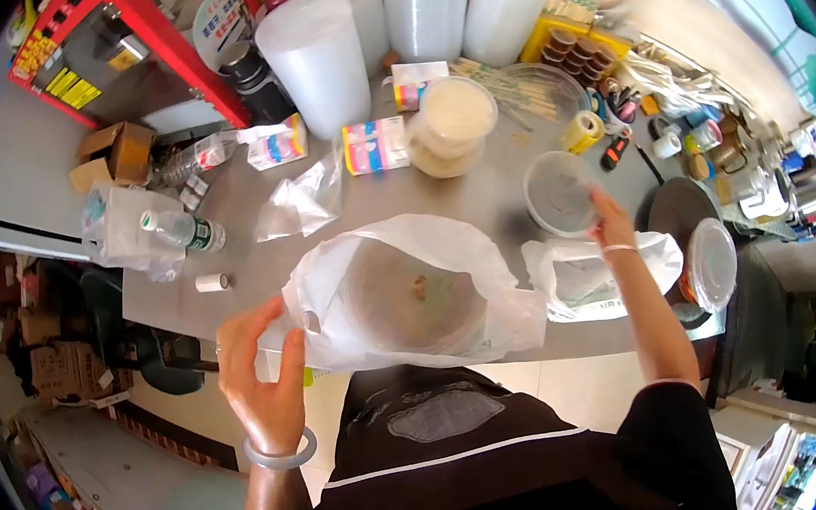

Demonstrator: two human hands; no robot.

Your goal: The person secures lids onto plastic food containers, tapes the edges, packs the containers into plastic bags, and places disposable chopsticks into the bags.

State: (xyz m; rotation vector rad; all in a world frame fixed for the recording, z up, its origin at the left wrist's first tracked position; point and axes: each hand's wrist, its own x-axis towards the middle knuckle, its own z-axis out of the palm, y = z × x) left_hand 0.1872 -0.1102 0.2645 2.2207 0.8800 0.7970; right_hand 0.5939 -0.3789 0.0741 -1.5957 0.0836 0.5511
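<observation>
My left hand (262,367) is at the left edge of an open white plastic bag (315,276), its fingers apart and nothing held. Inside the bag lies a round clear-lidded container (414,305). On the right, my right hand (610,220) grips the rim of a clear round plastic tub (558,194). Just below the tub, a second white plastic bag (587,283) lies on the metal table (462,196). Behind the first bag stand stacked round tubs (454,124) with pale contents.
Tall wrapped stacks (316,64) line the back. Tissue packs (376,146), a plastic bottle (184,230) and a small white roll (213,282) are on the left half. A yellow tape roll (581,132), dark pan (682,214) and lidded bowl (711,264) are on the right.
</observation>
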